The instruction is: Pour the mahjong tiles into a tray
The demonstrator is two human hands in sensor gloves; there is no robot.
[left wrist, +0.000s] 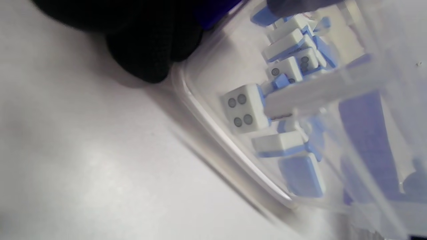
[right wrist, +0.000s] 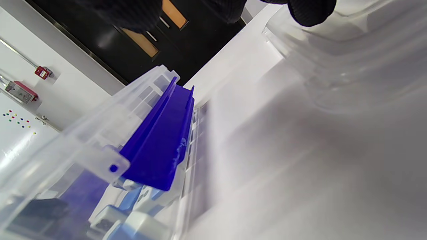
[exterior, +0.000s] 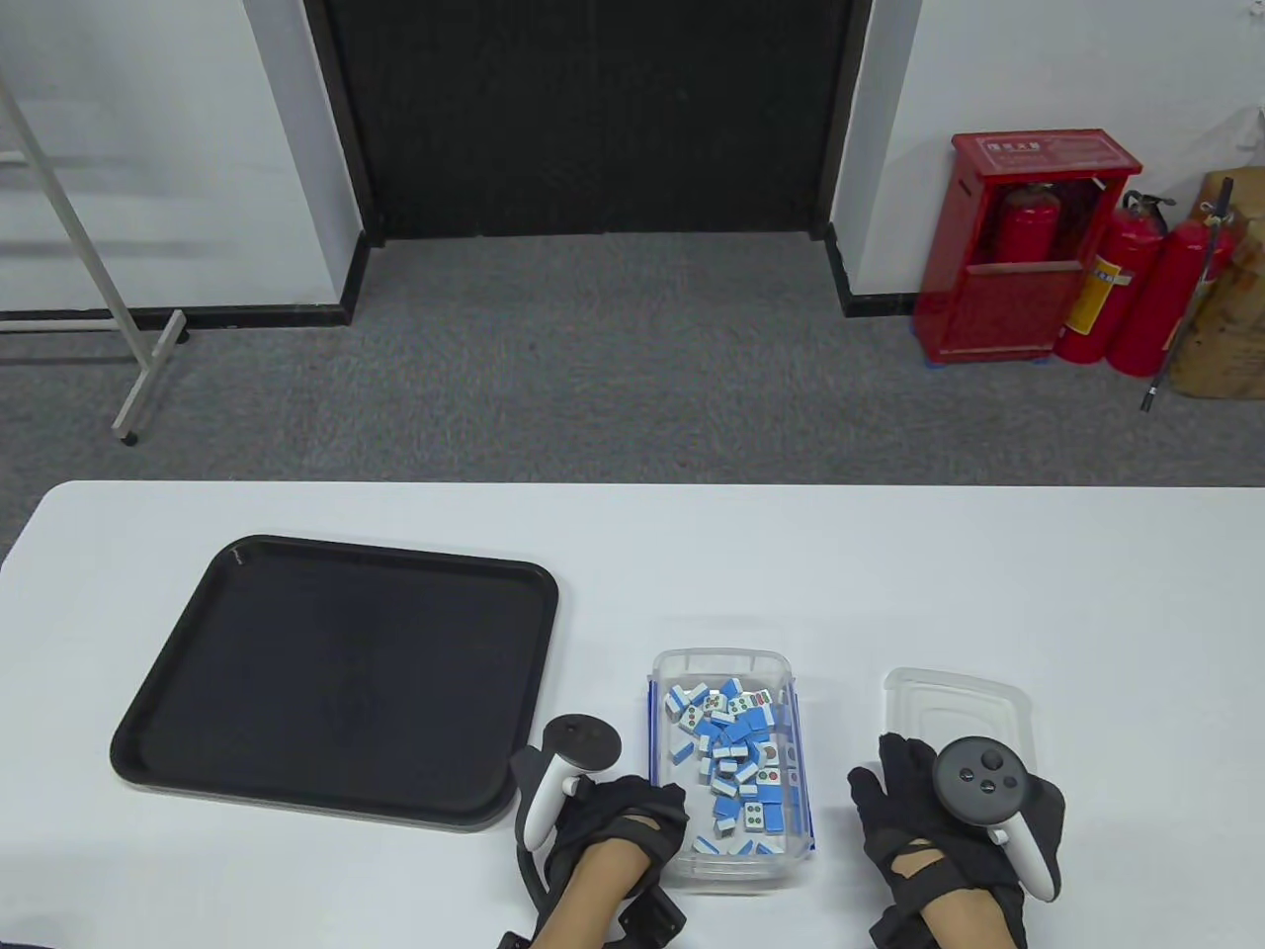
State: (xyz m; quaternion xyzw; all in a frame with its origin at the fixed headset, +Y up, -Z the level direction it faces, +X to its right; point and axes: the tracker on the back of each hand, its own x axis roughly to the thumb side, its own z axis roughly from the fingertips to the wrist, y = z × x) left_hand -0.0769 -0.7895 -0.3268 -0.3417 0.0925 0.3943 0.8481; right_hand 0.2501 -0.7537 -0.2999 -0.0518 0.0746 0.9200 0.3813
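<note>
Since the lid is off: you can pour now.
Tiles (exterior: 732, 756): loose in the box (exterior: 728, 668), right of the tray (exterior: 336, 672).
Left hand (exterior: 613, 825): touches the box; grip unclear.
Right hand (exterior: 949, 820): flat on the lid (exterior: 954, 692).
Advice: grip both sides, tip slowly over the tray's middle.

White desk (exterior: 889, 573) carries: black tray (exterior: 336, 677) at left; clear tile box (exterior: 726, 766) near centre; clear lid (exterior: 954, 702) to its right, lying flat.
</note>
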